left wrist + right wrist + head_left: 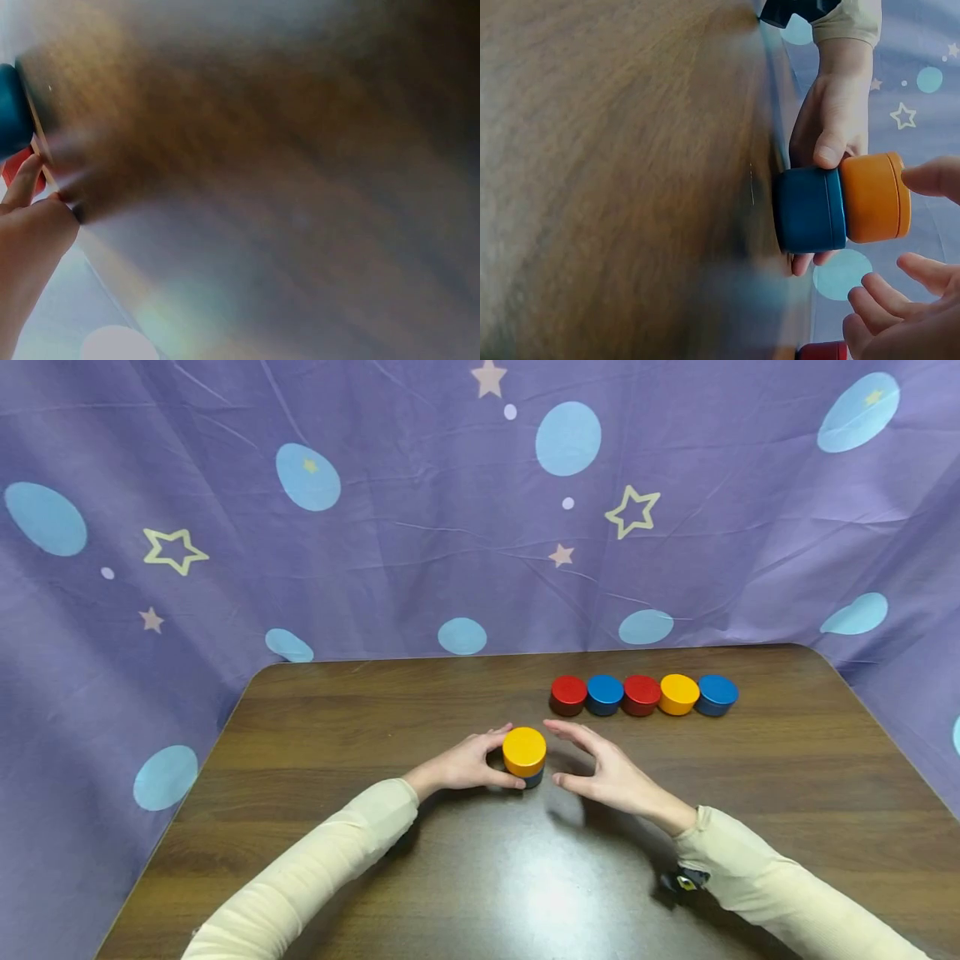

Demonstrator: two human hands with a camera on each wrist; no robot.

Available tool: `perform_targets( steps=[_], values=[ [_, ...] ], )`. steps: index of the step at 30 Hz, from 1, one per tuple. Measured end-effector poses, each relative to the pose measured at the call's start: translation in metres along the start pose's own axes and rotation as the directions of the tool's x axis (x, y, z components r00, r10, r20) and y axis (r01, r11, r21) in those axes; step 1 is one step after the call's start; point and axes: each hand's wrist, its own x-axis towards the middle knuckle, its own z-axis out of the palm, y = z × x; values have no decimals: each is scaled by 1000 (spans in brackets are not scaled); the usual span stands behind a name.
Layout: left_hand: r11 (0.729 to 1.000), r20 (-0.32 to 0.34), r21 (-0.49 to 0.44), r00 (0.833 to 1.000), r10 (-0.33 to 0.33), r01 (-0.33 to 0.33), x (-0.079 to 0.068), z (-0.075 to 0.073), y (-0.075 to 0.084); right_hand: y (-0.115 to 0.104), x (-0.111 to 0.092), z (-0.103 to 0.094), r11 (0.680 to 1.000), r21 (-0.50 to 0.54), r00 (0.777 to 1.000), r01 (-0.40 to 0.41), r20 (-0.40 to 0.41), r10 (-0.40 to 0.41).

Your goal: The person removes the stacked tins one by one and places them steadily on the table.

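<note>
A yellow round tin with a lid seam is stacked on a blue round tin on the table. My left hand holds the lower blue tin from the left side, thumb in front and fingers reaching behind it. My right hand hovers just right of the stack, its fingers and thumb spread and apart from the tins in the head view. The left wrist view is blurred, with part of a blue tin at its left edge.
Behind and to the right stands a row of tins: red, blue, red, yellow and blue. A purple patterned curtain hangs along the back edge of the wooden table.
</note>
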Motion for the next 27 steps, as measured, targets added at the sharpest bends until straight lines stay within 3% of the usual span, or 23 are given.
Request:
perform_targets(
  steps=[6, 27],
  values=[
    [1000, -6, 6, 1000, 7, -7, 0, 0, -2, 4, 4, 6, 998, 57, 1000, -9, 12, 8],
    [1000, 0, 4, 1000, 9, -9, 1, -1, 0, 3, 17, 20, 994, 106, 999, -3, -53, 9]
  ],
)
